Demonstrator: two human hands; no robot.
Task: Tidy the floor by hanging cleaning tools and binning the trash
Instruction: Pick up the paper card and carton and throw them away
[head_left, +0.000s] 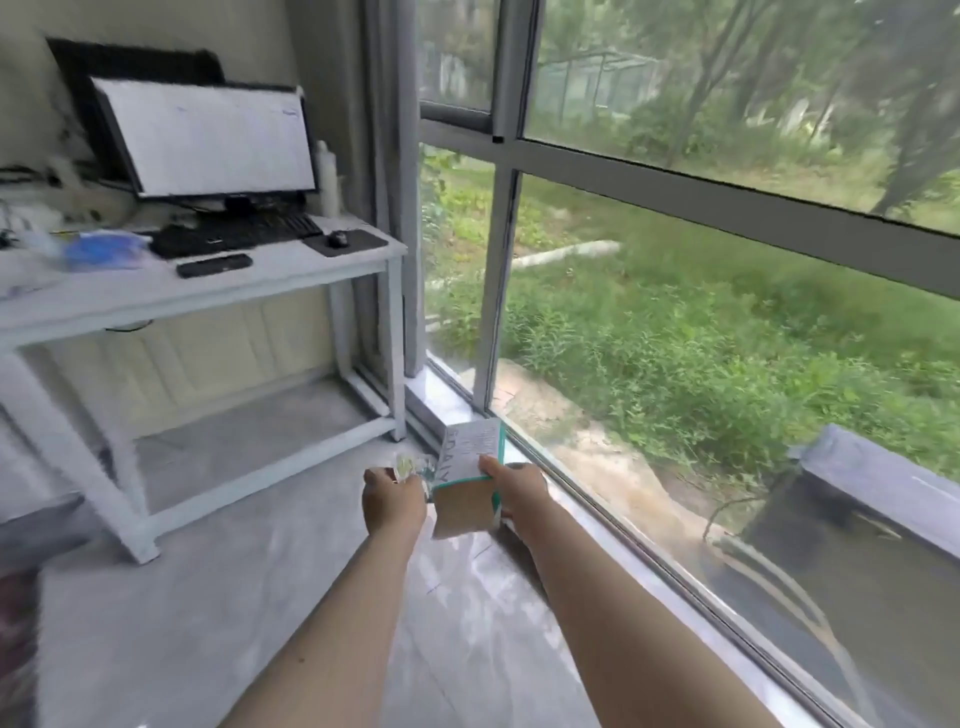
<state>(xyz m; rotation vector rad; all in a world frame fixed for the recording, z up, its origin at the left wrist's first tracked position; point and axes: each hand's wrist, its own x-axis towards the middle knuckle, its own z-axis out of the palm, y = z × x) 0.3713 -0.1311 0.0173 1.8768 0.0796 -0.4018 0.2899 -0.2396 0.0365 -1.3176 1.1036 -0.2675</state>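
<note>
My right hand (511, 488) grips a flattened cardboard box (467, 475), white and teal on the outside with printed letters and brown inside; it is held above the grey floor close to the window sill. My left hand (392, 499) is closed on a small crumpled wrapper (410, 465), pale with yellowish and green bits, just left of the box. Both arms reach forward from the bottom of the view. No cleaning tools and no bin are in sight.
A white desk (291, 270) with a monitor (208, 140), keyboard and mouse stands at the left, its legs on the glossy grey floor (208, 623). A floor-to-ceiling window (675, 312) runs along the right. A grey curtain (389, 156) hangs in the corner.
</note>
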